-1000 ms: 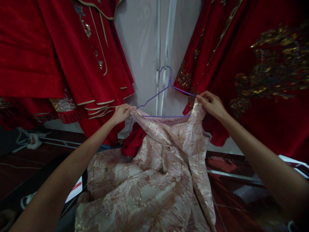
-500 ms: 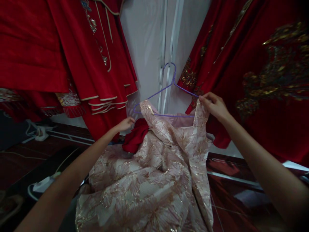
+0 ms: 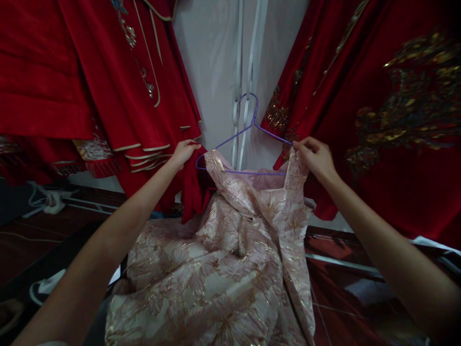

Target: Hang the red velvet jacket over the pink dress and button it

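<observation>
A pale pink and gold brocade dress (image 3: 230,278) spreads out in front of me, its two shoulder straps looped over a purple hanger (image 3: 256,120). At the dress's right strap, my right hand (image 3: 317,156) is closed in a pinch on the strap and the hanger's end. My left hand (image 3: 185,153) pinches the upper edge of a red cloth (image 3: 194,192), just left of the hanger's other end. That cloth hangs down beside the left strap and overlaps the dress. Where its lower part goes is hidden behind the dress.
Red garments (image 3: 140,96) with cream piping hang at the left. More red garments (image 3: 360,182) with gold embroidery hang at the right. Behind the hanger stands a pale grey panel (image 3: 205,62) with metal strips. A metal rack base (image 3: 86,204) rests on the dark red floor.
My left hand has risen and pulled the red cloth upward, so the bunched cloth now hangs longer beside the left strap. My right hand keeps its grip at the right strap.
</observation>
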The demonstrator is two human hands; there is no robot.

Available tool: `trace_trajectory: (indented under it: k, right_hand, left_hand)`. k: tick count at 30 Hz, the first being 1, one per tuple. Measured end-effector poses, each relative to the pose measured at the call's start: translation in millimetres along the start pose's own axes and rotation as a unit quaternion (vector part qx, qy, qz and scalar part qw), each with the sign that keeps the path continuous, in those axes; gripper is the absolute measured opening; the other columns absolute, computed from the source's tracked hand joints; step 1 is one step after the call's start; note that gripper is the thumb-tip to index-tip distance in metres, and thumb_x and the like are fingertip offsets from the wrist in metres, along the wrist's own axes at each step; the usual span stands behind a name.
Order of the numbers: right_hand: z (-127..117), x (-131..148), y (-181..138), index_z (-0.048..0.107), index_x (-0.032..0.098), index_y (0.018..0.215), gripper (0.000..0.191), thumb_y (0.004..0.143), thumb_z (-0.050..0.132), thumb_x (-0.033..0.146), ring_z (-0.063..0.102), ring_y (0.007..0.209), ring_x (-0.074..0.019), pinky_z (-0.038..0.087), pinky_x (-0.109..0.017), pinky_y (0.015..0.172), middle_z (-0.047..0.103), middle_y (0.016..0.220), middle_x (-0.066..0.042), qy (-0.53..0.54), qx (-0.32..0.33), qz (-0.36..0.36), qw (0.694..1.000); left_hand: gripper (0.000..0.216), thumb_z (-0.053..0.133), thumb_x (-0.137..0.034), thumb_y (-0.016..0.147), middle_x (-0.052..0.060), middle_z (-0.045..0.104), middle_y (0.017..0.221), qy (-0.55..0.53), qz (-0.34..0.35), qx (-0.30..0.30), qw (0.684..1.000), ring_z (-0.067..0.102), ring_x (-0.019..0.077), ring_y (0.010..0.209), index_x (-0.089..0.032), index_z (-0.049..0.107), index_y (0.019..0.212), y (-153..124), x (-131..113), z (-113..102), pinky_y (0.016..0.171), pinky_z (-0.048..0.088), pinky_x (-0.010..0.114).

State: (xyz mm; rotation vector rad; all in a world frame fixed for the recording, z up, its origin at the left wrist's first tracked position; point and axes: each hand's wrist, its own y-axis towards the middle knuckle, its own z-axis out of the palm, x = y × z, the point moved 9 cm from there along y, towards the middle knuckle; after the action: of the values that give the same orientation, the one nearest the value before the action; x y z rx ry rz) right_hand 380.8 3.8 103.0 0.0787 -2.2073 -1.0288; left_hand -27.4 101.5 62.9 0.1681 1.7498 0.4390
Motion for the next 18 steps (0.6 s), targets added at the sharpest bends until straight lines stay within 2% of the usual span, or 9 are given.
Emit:
trace_trajectory:
  k: [2, 4, 7, 9, 11, 12, 14, 15, 18]
  right_hand:
    - [0.6, 6.9, -8.6, 0.056, 0.022, 0.069, 0.030, 0.077, 0.050, 0.051, 0.056, 0.065, -0.0183, 0.038, -0.027, 0.056, 0.061, 0.067, -0.002, -0.008, -0.006, 0.004, 1.000]
    - [-0.9, 11.6, -15.4, 0.055, 0.022, 0.068, 0.032, 0.078, 0.049, 0.052, 0.057, 0.065, -0.0185, 0.039, -0.028, 0.057, 0.061, 0.066, -0.002, -0.014, -0.015, 0.005, 1.000]
    - [-4.5, 9.7, -12.5, 0.055, 0.022, 0.066, 0.035, 0.078, 0.049, 0.053, 0.058, 0.065, -0.0189, 0.041, -0.028, 0.057, 0.061, 0.065, -0.002, -0.013, 0.000, 0.020, 1.000]
    - [-2.5, 2.0, 0.1, 0.057, 0.021, 0.064, 0.036, 0.077, 0.051, 0.054, 0.059, 0.064, -0.0193, 0.042, -0.028, 0.057, 0.062, 0.063, -0.002, -0.015, 0.052, 0.053, 0.997]
    - [12.3, -6.8, 15.0, 0.062, 0.021, 0.065, 0.034, 0.075, 0.055, 0.052, 0.061, 0.065, -0.0198, 0.046, -0.029, 0.059, 0.064, 0.065, -0.003, -0.017, 0.165, 0.101, 0.981]
    - [25.2, -10.1, 19.7, 0.064, 0.020, 0.067, 0.033, 0.076, 0.055, 0.051, 0.062, 0.067, -0.0201, 0.047, -0.030, 0.061, 0.066, 0.068, -0.004, -0.015, 0.243, 0.126, 0.962]
    - [54.7, -8.9, 21.6, 0.067, 0.021, 0.073, 0.030, 0.078, 0.055, 0.047, 0.064, 0.075, -0.0205, 0.051, -0.031, 0.069, 0.070, 0.078, -0.006, 0.005, 0.404, 0.160, 0.901]
    - [67.1, -4.5, 22.4, 0.068, 0.021, 0.076, 0.029, 0.079, 0.054, 0.045, 0.065, 0.081, -0.0204, 0.052, -0.031, 0.073, 0.070, 0.084, -0.006, 0.018, 0.461, 0.162, 0.872]
    - [96.2, 12.0, 26.4, 0.069, 0.022, 0.085, 0.030, 0.081, 0.051, 0.046, 0.062, 0.099, -0.0197, 0.051, -0.032, 0.083, 0.069, 0.100, -0.006, 0.031, 0.551, 0.136, 0.823]
  left_hand:
    - [0.018, 0.063, -0.028, 0.067, 0.001, 0.063, 0.074, 0.000, 0.102, -0.004, 0.995, 0.056, 0.0156, 0.075, -0.014, 0.063, 0.078, -6.8, -52.6, 23.7, 0.074, 0.042, 0.027]
    - [0.019, 0.062, -0.030, 0.069, 0.000, 0.063, 0.077, -0.002, 0.172, 0.037, 0.984, 0.055, 0.0153, 0.079, -0.014, 0.062, 0.080, -21.1, -93.8, 57.8, 0.076, 0.041, 0.026]
    - [0.020, 0.061, -0.031, 0.072, 0.000, 0.061, 0.076, -0.008, 0.246, 0.108, 0.963, 0.055, 0.0142, 0.080, -0.014, 0.061, 0.082, -39.8, -130.3, 98.3, 0.076, 0.040, 0.025]
    - [0.019, 0.061, -0.031, 0.072, 0.000, 0.060, 0.074, 0.003, 0.249, 0.159, 0.955, 0.054, 0.0133, 0.077, -0.014, 0.060, 0.081, -41.4, -131.5, 112.0, 0.074, 0.039, 0.025]
    - [0.016, 0.058, -0.030, 0.074, -0.001, 0.057, 0.069, 0.034, 0.209, 0.214, 0.954, 0.052, 0.0121, 0.069, -0.014, 0.059, 0.075, -34.8, -115.5, 117.4, 0.068, 0.038, 0.024]
    - [0.016, 0.055, -0.029, 0.075, -0.002, 0.055, 0.065, 0.056, 0.182, 0.238, 0.952, 0.050, 0.0114, 0.064, -0.014, 0.058, 0.071, -30.6, -104.3, 117.5, 0.064, 0.037, 0.023]
    - [0.019, 0.049, -0.027, 0.077, -0.002, 0.050, 0.059, 0.103, 0.148, 0.267, 0.947, 0.045, 0.0102, 0.055, -0.015, 0.053, 0.063, -23.7, -84.3, 113.9, 0.057, 0.034, 0.023]
    - [0.022, 0.047, -0.026, 0.078, -0.003, 0.048, 0.056, 0.122, 0.145, 0.271, 0.944, 0.043, 0.0099, 0.053, -0.016, 0.051, 0.059, -21.5, -77.8, 111.1, 0.055, 0.033, 0.023]
    - [0.025, 0.045, -0.028, 0.077, -0.003, 0.047, 0.054, 0.132, 0.139, 0.259, 0.947, 0.041, 0.0101, 0.051, -0.017, 0.047, 0.055, -18.1, -64.9, 103.3, 0.052, 0.031, 0.023]
